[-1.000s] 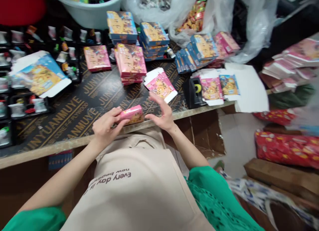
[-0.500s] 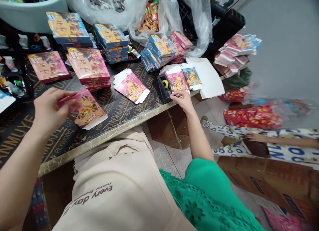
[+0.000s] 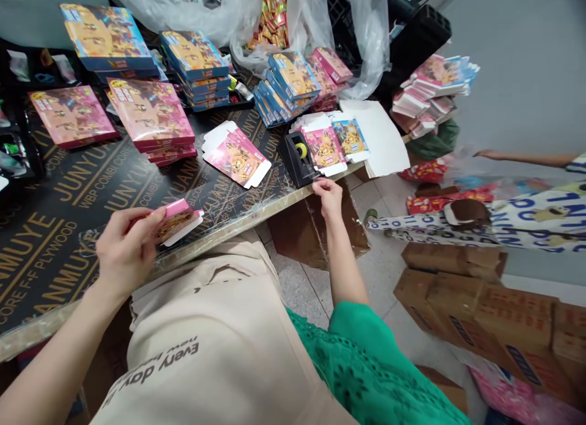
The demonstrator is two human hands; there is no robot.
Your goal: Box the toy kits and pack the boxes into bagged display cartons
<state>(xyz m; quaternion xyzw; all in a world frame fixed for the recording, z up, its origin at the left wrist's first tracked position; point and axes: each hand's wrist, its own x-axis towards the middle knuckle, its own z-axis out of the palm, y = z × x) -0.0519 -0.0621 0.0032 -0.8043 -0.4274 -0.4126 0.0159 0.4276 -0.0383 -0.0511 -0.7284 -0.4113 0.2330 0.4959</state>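
My left hand (image 3: pixel 130 245) is closed on a small pink cardboard box (image 3: pixel 176 225), tilted up at the table's front edge with a white flap facing me. My right hand (image 3: pixel 330 199) is pinched at the front cutter of a black tape dispenser (image 3: pixel 295 159), on the end of the tape, which barely shows. A yellow-green core sits inside the dispenser. A flat pink carton (image 3: pixel 238 156) lies between my hands. Right of the dispenser lie another pink carton (image 3: pixel 326 149) and a blue carton (image 3: pixel 350 137).
Stacks of pink boxes (image 3: pixel 153 116) and blue boxes (image 3: pixel 196 61) stand further back, before plastic bags of wrapped sweets (image 3: pixel 273 19). Black trays (image 3: pixel 21 147) are at left. Brown cartons (image 3: pixel 476 312) and a person in patterned clothes (image 3: pixel 526 214) are off to the right.
My left hand has moved right and towards me, tilting the pink box up. My right hand has dropped slightly at the dispenser's front. The person at right has shifted.
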